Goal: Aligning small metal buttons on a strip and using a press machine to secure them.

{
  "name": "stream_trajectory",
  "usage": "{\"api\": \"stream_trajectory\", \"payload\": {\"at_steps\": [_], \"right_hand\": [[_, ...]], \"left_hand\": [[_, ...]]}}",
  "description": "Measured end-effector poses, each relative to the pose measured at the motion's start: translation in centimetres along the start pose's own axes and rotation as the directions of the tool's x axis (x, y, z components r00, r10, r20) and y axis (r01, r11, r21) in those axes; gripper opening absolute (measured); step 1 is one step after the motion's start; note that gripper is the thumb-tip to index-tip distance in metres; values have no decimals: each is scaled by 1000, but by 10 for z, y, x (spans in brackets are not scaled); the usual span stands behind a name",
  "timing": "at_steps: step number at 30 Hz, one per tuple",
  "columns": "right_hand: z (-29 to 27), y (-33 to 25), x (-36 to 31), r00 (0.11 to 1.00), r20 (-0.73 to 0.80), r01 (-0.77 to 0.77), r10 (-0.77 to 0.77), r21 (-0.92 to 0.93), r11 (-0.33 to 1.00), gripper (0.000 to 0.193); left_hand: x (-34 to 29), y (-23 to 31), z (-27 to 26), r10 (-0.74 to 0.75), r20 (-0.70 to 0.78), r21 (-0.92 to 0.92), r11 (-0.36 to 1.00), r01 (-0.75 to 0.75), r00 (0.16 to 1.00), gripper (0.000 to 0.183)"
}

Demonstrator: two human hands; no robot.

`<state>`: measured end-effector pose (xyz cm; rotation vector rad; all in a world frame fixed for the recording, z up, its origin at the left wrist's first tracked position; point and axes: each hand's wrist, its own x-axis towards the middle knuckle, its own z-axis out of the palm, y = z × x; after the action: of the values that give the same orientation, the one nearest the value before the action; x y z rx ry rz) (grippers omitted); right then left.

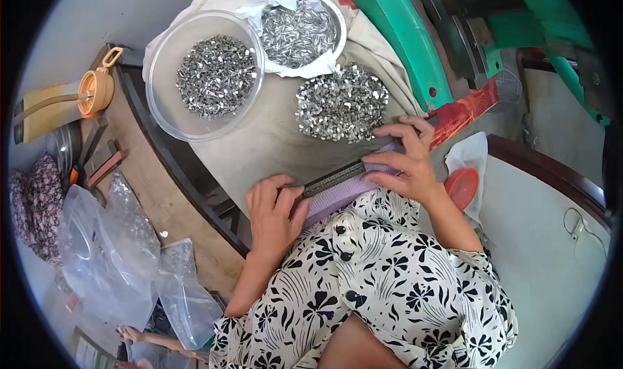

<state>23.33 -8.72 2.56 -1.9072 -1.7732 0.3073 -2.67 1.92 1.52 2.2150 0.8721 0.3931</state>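
A long dark strip (334,178), its surface finely patterned, lies slantwise over a purple woven cloth (337,197) in front of my body. My left hand (272,210) has its fingers curled round the strip's left end. At the other end, my right hand (409,161) closes its thumb and a finger on the strip, while its upper fingers bend out beside a heap of small shiny metal pieces (342,103). What the fingertips press against underneath is hidden.
Beyond the strip, a beige cloth (279,122) bears a clear plastic tub (156,96) of small metal pieces and a metal bowl (341,19) of thin slivers. Green machinery (415,51) stands at right, near a red dish (462,189). Plastic bags (110,259) and another person's arm (159,340) are at left.
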Motion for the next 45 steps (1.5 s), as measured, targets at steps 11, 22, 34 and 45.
{"api": "stream_trajectory", "payload": {"at_steps": [11, 22, 34, 45], "right_hand": [[-13, 7, 128, 968, -178, 187, -176, 50, 981, 13], [19, 4, 205, 896, 365, 345, -252, -216, 913, 19], [24, -3, 228, 859, 415, 399, -299, -178, 900, 11], [17, 6, 215, 875, 432, 257, -216, -39, 965, 12]], "left_hand": [[13, 5, 7, 46, -6, -58, 997, -46, 999, 18], [14, 7, 3, 37, 5, -70, 997, -36, 999, 20], [18, 11, -2, 12, 31, -127, 992, -8, 999, 23], [60, 24, -3, -12, -262, -314, 946, -73, 965, 19]]}}
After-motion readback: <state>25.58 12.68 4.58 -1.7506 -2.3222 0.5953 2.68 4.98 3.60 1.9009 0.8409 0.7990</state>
